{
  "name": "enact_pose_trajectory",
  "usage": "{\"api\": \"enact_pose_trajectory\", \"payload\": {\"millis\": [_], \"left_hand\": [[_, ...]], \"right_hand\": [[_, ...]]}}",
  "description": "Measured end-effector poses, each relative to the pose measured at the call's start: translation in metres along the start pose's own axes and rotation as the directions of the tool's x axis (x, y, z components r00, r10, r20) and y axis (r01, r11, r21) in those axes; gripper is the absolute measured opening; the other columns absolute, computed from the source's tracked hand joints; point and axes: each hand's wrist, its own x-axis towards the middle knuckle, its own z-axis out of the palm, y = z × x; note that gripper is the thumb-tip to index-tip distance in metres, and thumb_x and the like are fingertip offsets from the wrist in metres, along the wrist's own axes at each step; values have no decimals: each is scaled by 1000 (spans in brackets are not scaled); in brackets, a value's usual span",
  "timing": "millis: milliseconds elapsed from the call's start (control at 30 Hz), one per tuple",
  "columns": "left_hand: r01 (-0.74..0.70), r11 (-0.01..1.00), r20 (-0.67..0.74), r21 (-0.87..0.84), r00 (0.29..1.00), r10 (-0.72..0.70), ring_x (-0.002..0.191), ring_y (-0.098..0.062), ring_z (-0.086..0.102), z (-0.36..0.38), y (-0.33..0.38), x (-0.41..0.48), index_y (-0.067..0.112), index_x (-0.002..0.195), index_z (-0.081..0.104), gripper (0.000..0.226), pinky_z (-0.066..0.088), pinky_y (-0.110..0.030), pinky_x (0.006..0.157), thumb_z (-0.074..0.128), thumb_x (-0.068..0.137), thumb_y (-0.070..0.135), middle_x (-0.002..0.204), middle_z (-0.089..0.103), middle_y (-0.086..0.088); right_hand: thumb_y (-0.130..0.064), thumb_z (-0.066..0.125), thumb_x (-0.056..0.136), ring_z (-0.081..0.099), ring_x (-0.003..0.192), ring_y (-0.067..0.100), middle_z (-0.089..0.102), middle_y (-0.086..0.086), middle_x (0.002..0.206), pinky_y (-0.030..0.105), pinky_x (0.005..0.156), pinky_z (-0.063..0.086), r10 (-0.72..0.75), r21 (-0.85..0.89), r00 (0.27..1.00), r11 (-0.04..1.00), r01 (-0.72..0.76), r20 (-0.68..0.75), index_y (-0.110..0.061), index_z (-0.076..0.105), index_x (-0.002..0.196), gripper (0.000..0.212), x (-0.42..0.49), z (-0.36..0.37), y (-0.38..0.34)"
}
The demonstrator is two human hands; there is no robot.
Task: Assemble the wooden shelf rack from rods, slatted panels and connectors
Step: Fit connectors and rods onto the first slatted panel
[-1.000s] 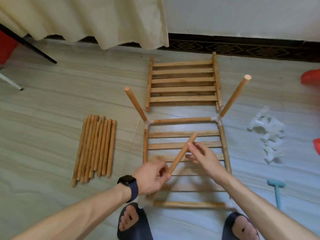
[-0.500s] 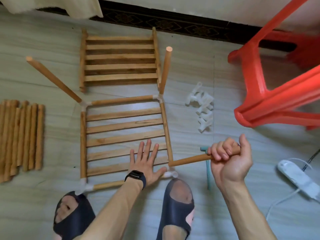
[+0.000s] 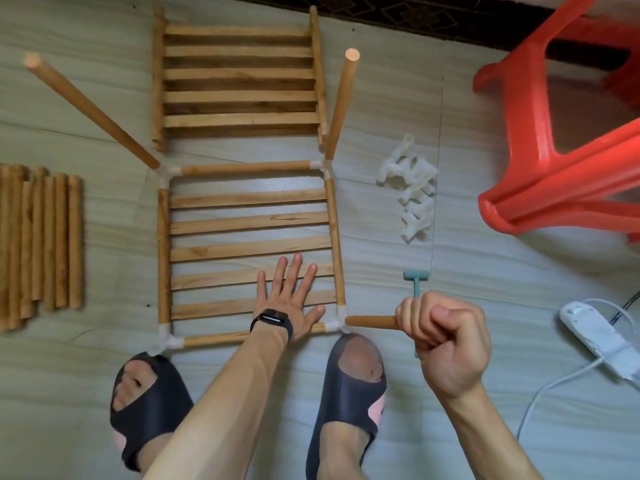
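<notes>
Fig.: You are pressing your left hand [image 3: 289,299], fingers spread flat, on the near slats of the slatted panel [image 3: 249,249], pinning the frame to the floor. Your right hand [image 3: 446,337] is gripping a rod [image 3: 370,322] in a fist. Vs. 0.5 s ago, its tip is now meeting the connector [image 3: 341,323] at the frame's near-right corner. Prob. the 3rd upright is going in, w/ the near-left corner socket [image 3: 166,337] waiting.

Black rectangular smartwatch [image 3: 271,319] on a dark strap is worn at the wrist of the left hand [image 3: 289,296]. A dark moulded open-toe slide sandal [image 3: 162,417] is worn on the left foot, and a matching dark sandal [image 3: 346,403] on the right.
</notes>
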Motion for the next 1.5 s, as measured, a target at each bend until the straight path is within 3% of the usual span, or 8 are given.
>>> {"api": "enact_pose_trajectory", "payload": {"millis": [200, 400, 500, 633, 1000, 1233, 1333, 1500], "left_hand": [[0, 1000, 14, -5, 1000, 0, 131, -23, -50, 1, 0, 1, 38, 140, -42, 82, -23, -60, 112, 14, 93, 76, 139, -58, 5], [-3, 1000, 41, -9, 999, 3, 136, -25, -47, 1, -1, 5, 39, 142, -41, 92, -23, -61, 112, 14, 84, 86, 140, -58, 5], [11, 999, 36, -34, 999, -9, 133, -23, -49, 0, 1, 5, 39, 143, -39, 92, -24, -60, 112, 16, 86, 85, 142, -56, 5], [27, 997, 26, -75, 999, -25, 132, -23, -49, -4, 5, 5, 39, 140, -41, 90, -24, -60, 111, 18, 87, 83, 144, -55, 4], [30, 996, 5, -85, 1000, -30, 138, -25, -46, -2, 5, 5, 38, 142, -40, 83, -25, -59, 111, 17, 94, 74, 144, -55, 4], [33, 995, 3, -91, 999, -33, 131, -24, -49, -1, 5, 4, 38, 137, -44, 75, -22, -60, 114, 12, 97, 69, 138, -59, 4], [34, 996, 13, -86, 999, -33, 132, -24, -49, -2, 5, 4, 37, 137, -44, 75, -23, -60, 113, 12, 97, 69, 138, -59, 4], [38, 996, 16, -87, 999, -37, 131, -24, -50, -3, 5, 3, 37, 138, -44, 76, -23, -60, 113, 12, 97, 69, 137, -60, 4]], "right_hand": [[-16, 44, 70, 20, 50, 13, 29, -11, 49, 38, 48, 13, 7, -155, 998, 988, 4, 68, -26, 28, 52, 26, -9, 2, 1], [-18, 43, 67, 18, 50, 20, 22, 1, 49, 49, 47, 37, 51, -267, 989, 964, -11, 142, -17, 26, 49, 25, -21, 13, 5], [-19, 43, 67, 20, 49, 20, 23, 2, 48, 33, 58, 36, 85, -279, 981, 960, -34, 174, -16, 26, 49, 25, -23, 13, 10], [-20, 42, 68, 23, 49, 14, 30, -16, 51, 33, 48, 22, 86, -425, 975, 905, 9, 203, -32, 29, 52, 23, -22, 12, 16], [0, 39, 67, 17, 50, 18, 22, -1, 49, 23, 51, 23, 60, -227, 986, 974, -23, 157, -11, 22, 48, 27, -21, 15, 1], [-11, 42, 67, 15, 49, 20, 19, 2, 51, 31, 42, 23, 52, -281, 984, 960, -3, 168, -14, 23, 51, 25, -18, 18, 2], [3, 35, 66, 17, 50, 20, 21, -2, 51, 29, 47, 19, 50, -318, 986, 948, 4, 161, -20, 25, 52, 29, -13, 13, 5], [-5, 38, 71, 20, 49, 11, 27, -11, 49, 29, 52, 14, 52, -214, 994, 976, -30, 98, -24, 26, 52, 29, 6, 5, 2]]}}
